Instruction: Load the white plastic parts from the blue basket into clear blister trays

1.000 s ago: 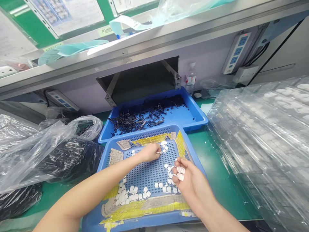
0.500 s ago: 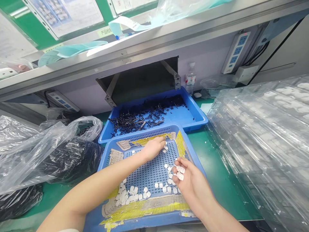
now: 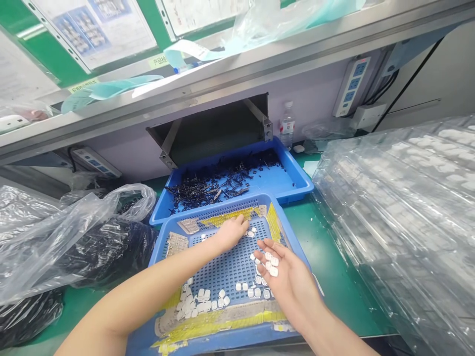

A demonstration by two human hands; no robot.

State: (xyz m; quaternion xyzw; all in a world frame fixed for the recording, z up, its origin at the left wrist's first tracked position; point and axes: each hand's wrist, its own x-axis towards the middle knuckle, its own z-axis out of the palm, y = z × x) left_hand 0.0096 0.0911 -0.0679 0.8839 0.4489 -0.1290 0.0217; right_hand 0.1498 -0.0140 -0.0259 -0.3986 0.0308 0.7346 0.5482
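My left hand (image 3: 233, 233) reaches over the far part of a blue perforated basket (image 3: 208, 267), beside a few small white plastic pieces (image 3: 252, 232). Its fingers are curled down, and whatever sits between them is hidden. My right hand (image 3: 289, 277) is palm up over the basket's right side, fingers slightly bent. Several small white square plastic pieces (image 3: 273, 271) rest in it, on the palm and finger bases. More of the same pieces lie scattered on the basket floor, with a heap (image 3: 190, 301) in the near left corner. Yellow tape and worn paper line the basket's inner walls.
Behind the basket stands a blue tray (image 3: 293, 180) with many small black parts. Clear plastic trays (image 3: 393, 222) of white pieces are stacked at right. Plastic bags with black contents (image 3: 107, 247) crowd the left. A water bottle (image 3: 287, 126) stands at the back, under a metal shelf (image 3: 208, 79).
My right hand's fingers have spread a little, and the white pieces show more openly in it. My left hand stays by the far pieces with its fingers slightly shifted. The camera view has moved slightly.
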